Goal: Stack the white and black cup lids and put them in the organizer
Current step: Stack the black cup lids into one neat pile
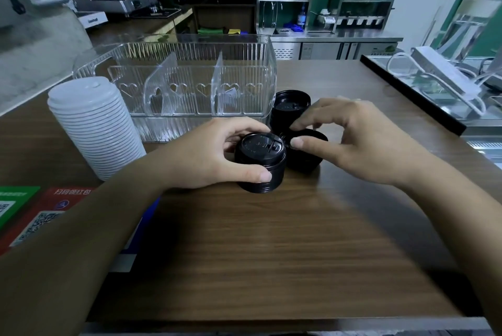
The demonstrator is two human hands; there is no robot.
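Leftmost, to the left of the clear ribbed plastic organizer (190,83) with its two dividers and heart cut-outs, stands a tall stack of white plastic cup lids (95,126) on the brown wood-grain tabletop (271,240); it leans a little and would likely topple if taken by the top, so a hold low around its sides with a second hand steadying the crown looks wise. In front of the organizer, the left hand (217,156) grasps a short stack of black plastic cup lids (259,163), thumb curled on its near side and fingers round the far rim. These lids look thin, light and slightly springy, nested loosely, so a grip across the ribbed skirts should hold better than one on the smooth tops. Just right of that stack, still in front of the organizer, the right hand (361,140) hovers with thumb and fingers curled over a second low black lid pile (307,156); whether the fingertips already pinch it I cannot tell. Behind it, beside the organizer's right end, sits a third black lid stack (292,107), untouched. No lids lie in the organizer's compartments yet.
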